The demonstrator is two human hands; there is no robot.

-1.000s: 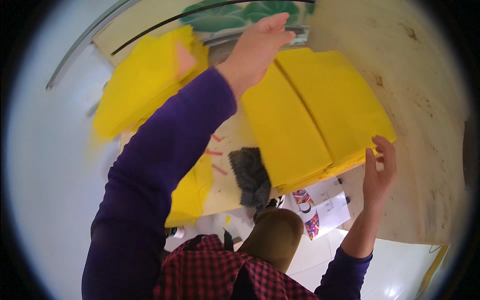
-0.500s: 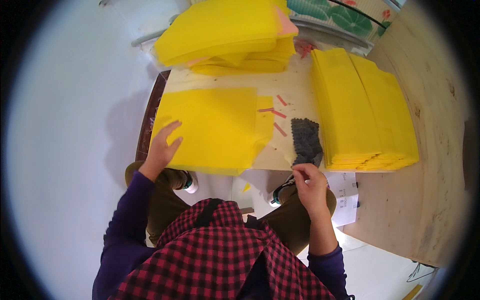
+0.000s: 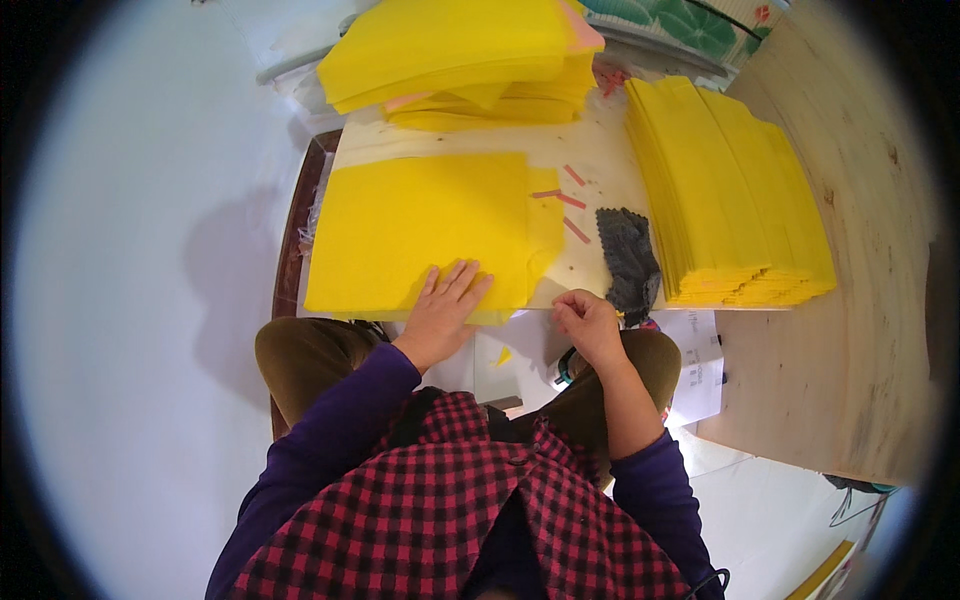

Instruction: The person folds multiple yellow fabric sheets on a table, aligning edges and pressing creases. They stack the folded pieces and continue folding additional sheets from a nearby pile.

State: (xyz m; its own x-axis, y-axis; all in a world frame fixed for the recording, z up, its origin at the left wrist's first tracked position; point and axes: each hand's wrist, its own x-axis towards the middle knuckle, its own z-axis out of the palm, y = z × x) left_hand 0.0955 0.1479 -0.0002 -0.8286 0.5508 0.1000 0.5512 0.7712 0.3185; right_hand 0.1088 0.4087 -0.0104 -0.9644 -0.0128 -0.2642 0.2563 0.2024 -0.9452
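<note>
A flat pile of yellow sheets (image 3: 430,225) lies on the light table (image 3: 590,160) in front of me. My left hand (image 3: 447,300) rests flat, fingers spread, on the near edge of this pile. My right hand (image 3: 588,320) is curled into a loose fist at the table's front edge, just right of the pile's corner; whether it pinches anything I cannot tell. A dark grey cloth scrap (image 3: 630,262) lies right beside that hand.
A tall stack of folded yellow sheets (image 3: 730,190) fills the table's right side. Another heap of yellow sheets (image 3: 460,50) sits at the back. Thin pink strips (image 3: 570,200) are scattered mid-table. White papers (image 3: 695,365) lie by my right knee; a plywood board (image 3: 860,300) is to the right.
My left hand slid right along the front pile's near edge. My right hand stayed at the table's front edge beside the grey scrap. A second ago the left arm was reaching to the far heap.
</note>
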